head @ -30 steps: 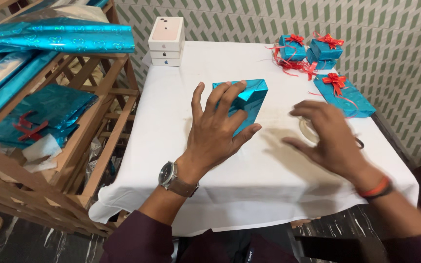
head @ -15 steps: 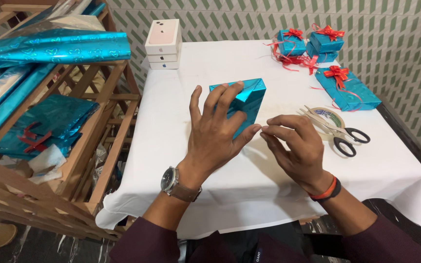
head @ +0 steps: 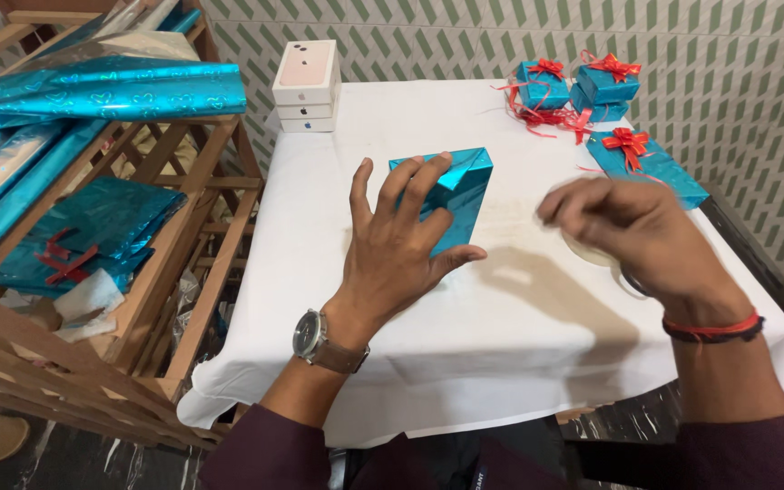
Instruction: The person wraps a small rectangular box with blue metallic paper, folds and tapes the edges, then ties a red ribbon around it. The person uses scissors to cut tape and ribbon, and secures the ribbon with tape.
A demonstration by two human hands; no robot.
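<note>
My left hand [head: 401,245] lies flat with spread fingers on a box wrapped in shiny blue foil [head: 466,186], pressing it onto the white tablecloth [head: 501,336]. To the right, my right hand [head: 637,231] hovers blurred above a roll of clear tape [head: 583,252], its fingers curled downward. The hand hides most of the tape roll and the scissors beside it. Whether those fingers hold anything cannot be made out. A watch sits on my left wrist and a red band on my right.
Stacked white boxes [head: 306,86] stand at the table's far left corner. Three blue gift boxes with red bows [head: 605,86] sit at the far right. A wooden rack [head: 183,272] on the left holds blue foil rolls [head: 111,86] and folded foil sheets [head: 83,222].
My right hand went from the tape roll to the box's near edge with pinched fingers, then swung back right over the tape roll and scissors. My left hand stayed on the box.
</note>
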